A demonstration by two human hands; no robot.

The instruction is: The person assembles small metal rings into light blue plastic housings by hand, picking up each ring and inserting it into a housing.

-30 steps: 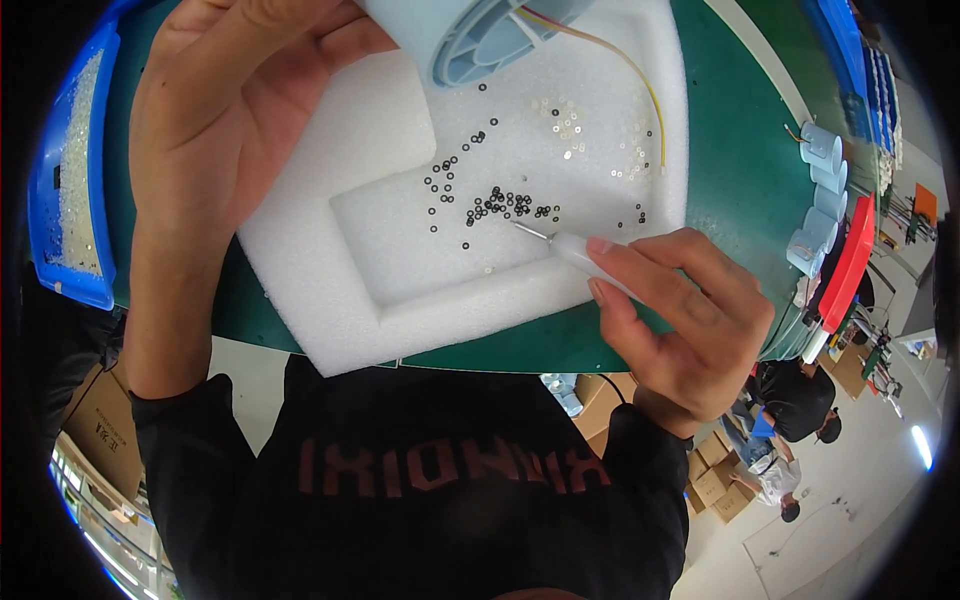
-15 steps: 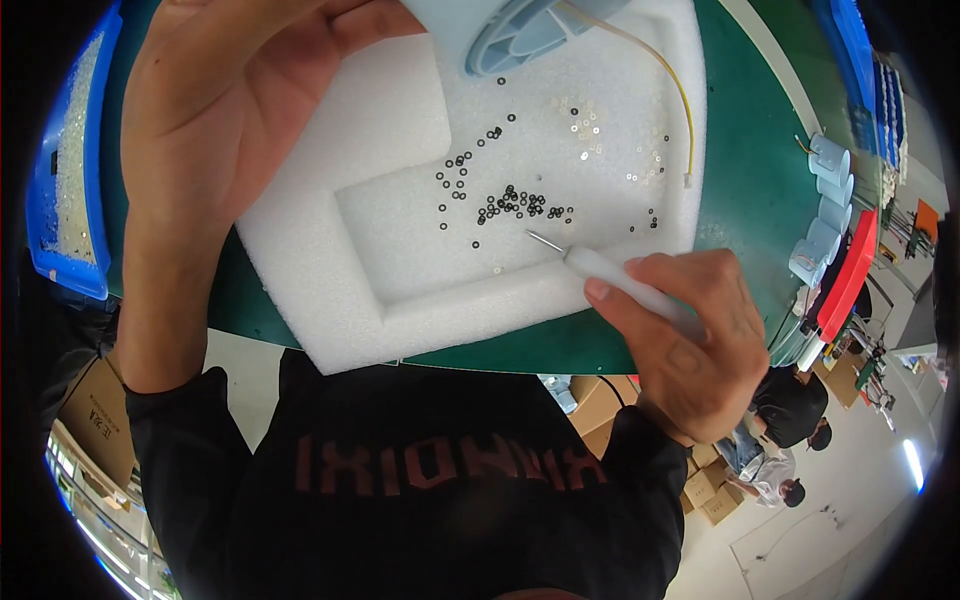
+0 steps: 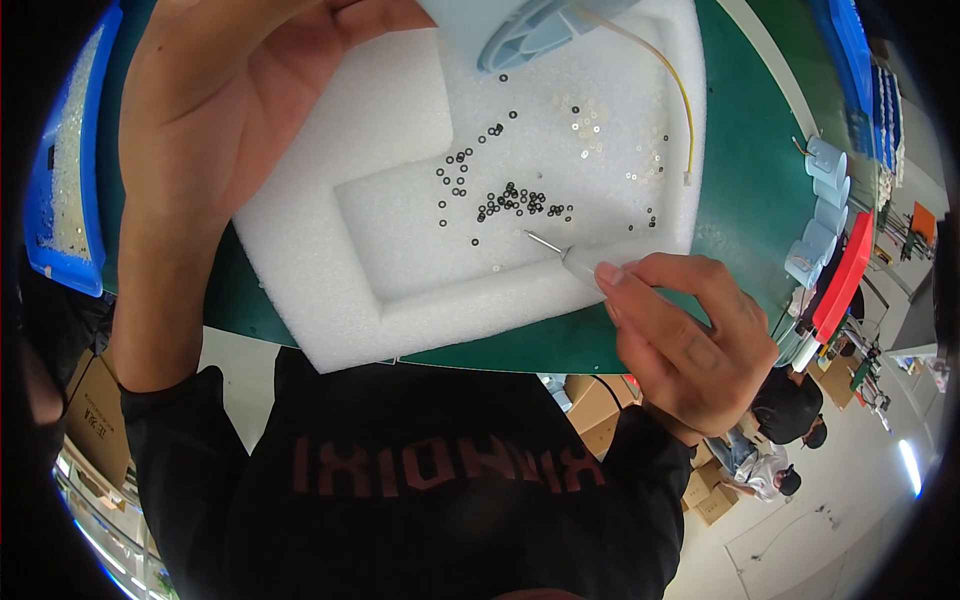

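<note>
My left hand [image 3: 235, 120] reaches up at the upper left, its fingertips at a light blue round plastic housing [image 3: 525, 35] that is cut off by the top edge. A thin yellowish wire [image 3: 672, 75] hangs from the housing and ends in a small white plug. In my right hand [image 3: 700, 340] is a white-handled tool with a thin metal tip [image 3: 545, 242], gripped between thumb and fingers. Its tip points at a cluster of small black rings [image 3: 515, 203] in a white foam tray [image 3: 345, 290]. Pale small washers [image 3: 587, 130] lie scattered on the tray's right side.
Under the tray is a green tabletop [image 3: 740, 220]. A blue bin [image 3: 75, 170] with small pale pieces stands at the left. More light blue housings [image 3: 825, 215] line the right edge beside a red bin [image 3: 845, 280]. Other people [image 3: 785, 410] are beyond, at lower right.
My right hand's fingers have shifted forward along the tool's handle, its tip staying nearly in place. The housing in my left hand has moved slightly to the right.
</note>
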